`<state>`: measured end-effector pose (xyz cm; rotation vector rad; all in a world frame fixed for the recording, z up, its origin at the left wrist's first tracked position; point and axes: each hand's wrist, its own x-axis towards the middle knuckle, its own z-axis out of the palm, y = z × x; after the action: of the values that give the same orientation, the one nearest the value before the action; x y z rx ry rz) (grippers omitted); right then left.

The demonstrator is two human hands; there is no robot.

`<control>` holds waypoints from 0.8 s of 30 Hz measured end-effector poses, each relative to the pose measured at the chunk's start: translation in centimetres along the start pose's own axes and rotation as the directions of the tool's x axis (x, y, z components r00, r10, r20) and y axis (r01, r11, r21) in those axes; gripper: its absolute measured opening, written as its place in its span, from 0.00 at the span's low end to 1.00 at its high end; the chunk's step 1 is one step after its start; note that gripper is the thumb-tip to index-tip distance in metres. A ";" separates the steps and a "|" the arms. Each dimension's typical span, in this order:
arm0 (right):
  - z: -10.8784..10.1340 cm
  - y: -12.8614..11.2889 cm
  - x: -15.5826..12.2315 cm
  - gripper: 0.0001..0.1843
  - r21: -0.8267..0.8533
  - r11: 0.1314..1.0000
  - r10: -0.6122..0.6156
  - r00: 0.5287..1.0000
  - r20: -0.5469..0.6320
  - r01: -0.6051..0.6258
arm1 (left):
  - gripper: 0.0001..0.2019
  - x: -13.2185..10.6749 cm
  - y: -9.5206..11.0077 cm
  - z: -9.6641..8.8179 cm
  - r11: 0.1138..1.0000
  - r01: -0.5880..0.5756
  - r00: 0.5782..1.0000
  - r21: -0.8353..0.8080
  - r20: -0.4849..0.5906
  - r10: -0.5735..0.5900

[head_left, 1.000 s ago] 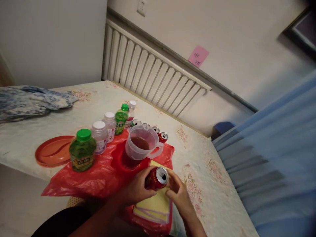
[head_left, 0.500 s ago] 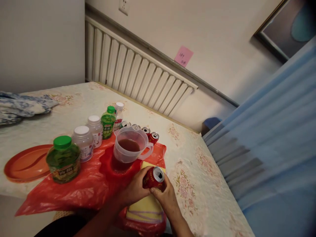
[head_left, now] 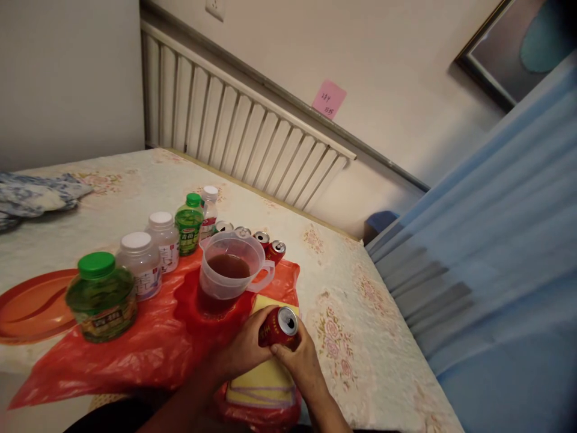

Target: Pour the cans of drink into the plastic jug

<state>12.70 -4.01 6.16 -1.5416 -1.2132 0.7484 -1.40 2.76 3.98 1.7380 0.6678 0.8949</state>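
Between both hands is a red drink can (head_left: 274,329), its opened top tilted toward me. My left hand (head_left: 249,344) wraps its left side, and my right hand (head_left: 301,361) grips it from the right, thumb across the lower front. Under the hands lies a folded yellow cloth (head_left: 260,385). Just beyond, a clear plastic measuring jug (head_left: 222,287) with brown liquid stands on a red scalloped dish (head_left: 187,300). Several more cans, among them a red can (head_left: 276,250), stand behind the jug, partly hidden by it.
Left of the jug stand a green-capped jar (head_left: 103,300), white-capped jars (head_left: 140,270), a smaller green-capped bottle (head_left: 188,227) and a white-capped bottle (head_left: 209,210). A red plastic sheet (head_left: 112,361) lies under them. An orange lid (head_left: 31,307) is far left; a blue curtain (head_left: 505,270) hangs right.
The view has turned slightly, so the table items sit a little further left. Both hands keep hold of the can in nearly the same pose.
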 end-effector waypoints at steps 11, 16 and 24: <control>-0.5 0.6 0.1 0.32 -0.076 0.997 0.000 0.997 -0.083 -0.006 | 0.33 0.5 -0.8 1.1 1.000 -0.023 1.000 -0.014 0.017 0.024; -1.3 0.3 0.1 0.30 -0.121 0.992 0.000 0.990 -0.141 -0.017 | 0.38 1.1 -1.4 1.9 0.997 0.017 0.998 -0.080 0.063 -0.012; -5.7 1.4 3.4 0.27 -0.128 0.992 -0.043 0.961 -0.274 0.008 | 0.38 1.9 -1.9 2.2 0.989 0.092 0.994 -0.115 0.068 -0.084</control>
<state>19.29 -2.62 7.03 -1.6674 -1.0851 0.4273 1.47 3.66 2.16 1.6123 0.6324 0.7992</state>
